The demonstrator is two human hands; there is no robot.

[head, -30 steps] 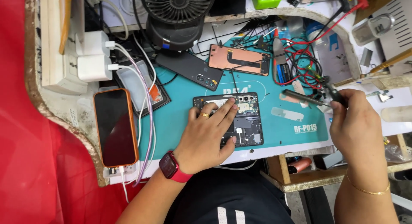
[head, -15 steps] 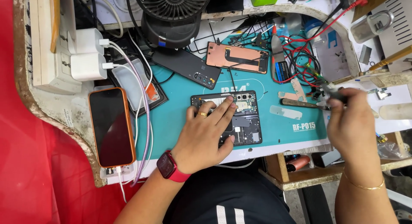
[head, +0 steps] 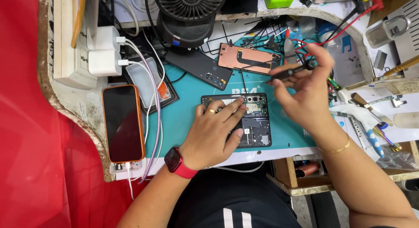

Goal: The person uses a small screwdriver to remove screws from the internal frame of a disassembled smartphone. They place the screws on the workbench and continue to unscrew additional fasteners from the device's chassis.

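Right hand (head: 305, 90) now over, perhaps, teal mat (head: 187, 119).

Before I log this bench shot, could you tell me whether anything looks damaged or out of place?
The bench edge at the left is chipped and worn. The opened phone under the left hand lies square on the teal mat. The right hand holds a thin dark tool. Nothing looks spilled.

I see a worn, chipped pale workbench (head: 83, 108) with a curved cut-out front edge, a teal work mat (head: 187, 119) across its middle. Red fabric (head: 39, 167) fills the left side. Lighting is bright and even.
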